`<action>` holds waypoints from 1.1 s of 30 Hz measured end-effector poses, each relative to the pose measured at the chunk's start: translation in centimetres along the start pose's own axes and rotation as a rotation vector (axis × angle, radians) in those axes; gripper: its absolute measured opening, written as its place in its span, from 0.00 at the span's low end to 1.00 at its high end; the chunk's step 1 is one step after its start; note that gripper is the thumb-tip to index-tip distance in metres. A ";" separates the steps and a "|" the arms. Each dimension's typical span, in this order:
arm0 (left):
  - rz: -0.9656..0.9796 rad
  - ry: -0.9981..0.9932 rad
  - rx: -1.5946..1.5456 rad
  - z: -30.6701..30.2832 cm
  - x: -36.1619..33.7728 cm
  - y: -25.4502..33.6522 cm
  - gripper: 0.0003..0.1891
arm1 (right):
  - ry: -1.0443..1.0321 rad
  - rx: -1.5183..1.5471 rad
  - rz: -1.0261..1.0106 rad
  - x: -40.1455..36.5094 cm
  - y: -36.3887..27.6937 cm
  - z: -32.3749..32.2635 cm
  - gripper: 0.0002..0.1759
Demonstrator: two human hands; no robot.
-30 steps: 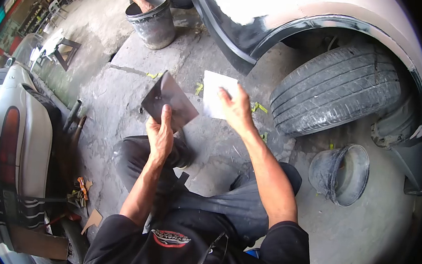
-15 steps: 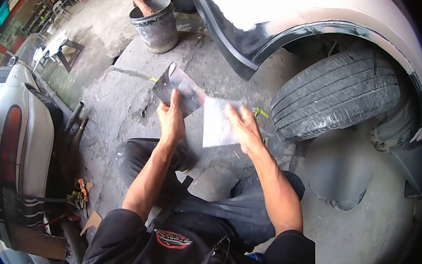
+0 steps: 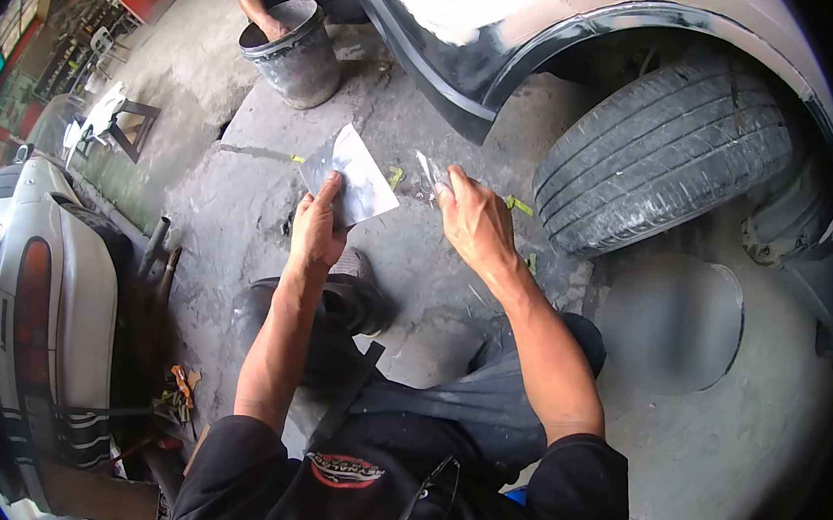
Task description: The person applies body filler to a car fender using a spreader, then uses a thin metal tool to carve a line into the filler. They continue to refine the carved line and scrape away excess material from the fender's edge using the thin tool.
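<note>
My left hand (image 3: 318, 227) grips a thin square sheet (image 3: 368, 182), grey with white smears, the thumb lying on its upper face. To the right of it, my right hand (image 3: 479, 224) is closed on a thin white sheet (image 3: 428, 170), now turned almost edge-on between thumb and fingers. A narrow gap separates the two sheets. Both hands are held out over the concrete floor, beyond my knees.
A car's wheel arch (image 3: 645, 24) with pale patches and a tyre (image 3: 667, 168) stand at the right. Ahead, another person has a hand in a dark bucket (image 3: 299, 70). A silver car (image 3: 76, 300) stands left. Green tape scraps (image 3: 518, 206) lie on the floor.
My right hand has turned its white sheet from face-on to nearly edge-on and moved it away from the left one. The left sheet is tilted, showing a brighter face.
</note>
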State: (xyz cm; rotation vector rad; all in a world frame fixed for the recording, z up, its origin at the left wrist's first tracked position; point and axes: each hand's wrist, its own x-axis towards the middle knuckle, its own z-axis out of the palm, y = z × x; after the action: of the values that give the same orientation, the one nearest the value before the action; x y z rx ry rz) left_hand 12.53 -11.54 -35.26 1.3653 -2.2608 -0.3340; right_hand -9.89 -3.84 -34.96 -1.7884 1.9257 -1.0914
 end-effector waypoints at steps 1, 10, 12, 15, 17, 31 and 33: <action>0.003 0.017 -0.028 -0.2 0.2 -0.1 0.13 | 0.023 -0.003 -0.022 0.1 0.1 0.1 0.12; -0.912 -0.616 -2.794 2.2 1.0 -5.1 0.12 | 0.252 -0.074 -0.225 0.5 0.4 -0.3 0.08; -0.988 -0.539 -2.650 1.6 0.8 -2.6 0.15 | 0.301 -0.079 -0.412 -0.4 -1.3 0.3 0.08; -0.379 -0.237 -1.641 4.3 -3.5 0.9 0.13 | 0.356 -0.118 -0.712 -1.5 -4.5 1.0 0.09; -0.437 -0.292 -1.640 5.3 -3.9 0.8 0.12 | 0.234 -0.080 -0.617 -1.3 -3.7 1.1 0.07; -0.361 0.152 -0.983 -2.0 -0.7 0.5 0.18 | 0.244 0.221 0.126 1.7 1.7 -1.4 0.15; -0.187 0.178 -0.778 -3.4 -2.0 2.8 0.17 | 0.283 0.421 0.222 2.1 1.5 -2.0 0.20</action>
State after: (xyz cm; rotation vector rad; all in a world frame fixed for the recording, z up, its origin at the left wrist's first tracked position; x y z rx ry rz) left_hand 12.89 -8.29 -31.63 1.1113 -1.5818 -0.9873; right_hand -12.68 -5.22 -34.08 -1.2200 1.8093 -1.5901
